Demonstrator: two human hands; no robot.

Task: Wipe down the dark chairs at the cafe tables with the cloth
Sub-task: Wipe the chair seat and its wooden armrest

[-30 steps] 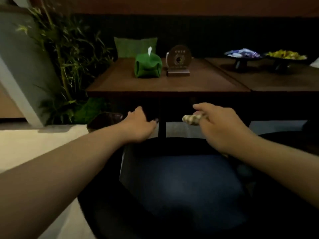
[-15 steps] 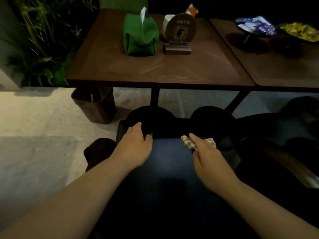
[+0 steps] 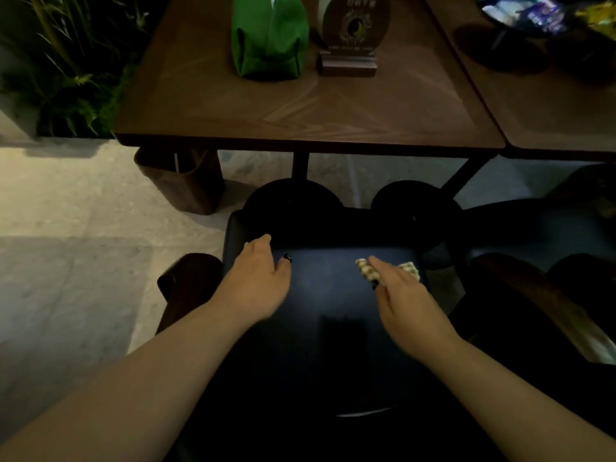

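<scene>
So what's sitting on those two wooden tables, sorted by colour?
Green: 1, the fabric tissue pouch on the nearer table.
Brown: 1, the round sign on a wooden base beside the pouch.
Dark: 2, the stemmed dishes on the right-hand table, one with blue-white packets, one with yellow ones.
Total: 4, cut-off items aside.

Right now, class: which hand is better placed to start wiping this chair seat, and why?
The right hand: it already holds the checked cloth against the dark seat. The left hand holds no cloth and rests at the seat's front left corner.
</scene>
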